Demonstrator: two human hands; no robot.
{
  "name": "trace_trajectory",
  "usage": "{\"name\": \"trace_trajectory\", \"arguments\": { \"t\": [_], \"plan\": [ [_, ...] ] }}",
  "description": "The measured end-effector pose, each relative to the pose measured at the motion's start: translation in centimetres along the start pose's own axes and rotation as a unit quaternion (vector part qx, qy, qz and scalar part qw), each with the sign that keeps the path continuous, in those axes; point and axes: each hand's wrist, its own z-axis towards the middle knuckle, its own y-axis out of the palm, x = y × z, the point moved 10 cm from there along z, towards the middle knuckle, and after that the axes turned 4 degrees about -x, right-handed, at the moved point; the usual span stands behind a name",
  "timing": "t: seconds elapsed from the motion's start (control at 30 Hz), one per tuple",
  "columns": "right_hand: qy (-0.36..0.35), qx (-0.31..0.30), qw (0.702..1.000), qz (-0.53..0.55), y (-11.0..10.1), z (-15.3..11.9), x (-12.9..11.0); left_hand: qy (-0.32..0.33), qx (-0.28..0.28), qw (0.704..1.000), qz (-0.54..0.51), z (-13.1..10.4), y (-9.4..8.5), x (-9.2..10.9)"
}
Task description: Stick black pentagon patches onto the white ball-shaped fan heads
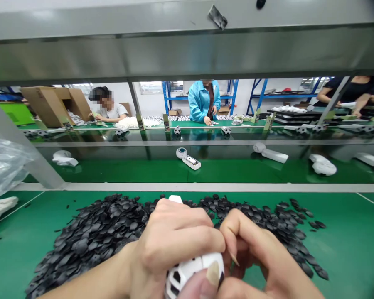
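Note:
Near the bottom centre, my left hand [177, 241] is wrapped round a white and black ball-shaped part [187, 272], its thumb lying across the front. A white end [175, 199] shows above the knuckles. Against the ball's right side is my right hand [252, 253], its fingers curled and close together; whatever they may hold is hidden. Behind and beside both hands, a wide pile of small black pieces [102, 232] lies on the green table [345, 232].
Beyond a pale rail [205, 187], a green conveyor [143, 170] carries white parts, one open-backed [187, 158]. A plastic bag [6, 166] hangs by a post at left. A metal beam [174, 58] crosses overhead. Several people work opposite, one in a blue jacket [199, 101].

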Motion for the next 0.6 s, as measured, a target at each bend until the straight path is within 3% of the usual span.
{"name": "trace_trajectory", "arguments": {
  "t": [0.1, 0.17, 0.27, 0.37, 0.5, 0.6],
  "plan": [
    [0.052, -0.029, 0.997, 0.047, -0.5, 0.5, -0.4, -0.019, -0.12, 0.987, -0.104, 0.5, 1.7, -0.7],
    [0.034, -0.018, 0.999, 0.031, -2.4, 1.1, -1.7, -0.116, -0.184, 0.951, -0.219, 0.6, 3.2, -2.6],
    [-0.076, 0.108, 0.986, -0.098, -8.1, 1.7, -4.5, -0.29, -0.221, 0.853, -0.373, -0.3, 5.9, -5.7],
    [-0.082, 0.217, 0.929, -0.288, -12.7, 1.9, -4.7, -0.338, -0.237, 0.782, -0.467, -0.5, 7.7, -6.8],
    [0.037, 0.188, 0.822, -0.536, -14.2, 3.6, -1.6, -0.338, -0.258, 0.763, -0.487, -0.4, 8.3, -7.4],
    [0.061, 0.148, 0.808, -0.567, -13.9, 4.6, 0.2, -0.346, -0.278, 0.763, -0.47, -1.3, 8.5, -7.5]
  ]
}}
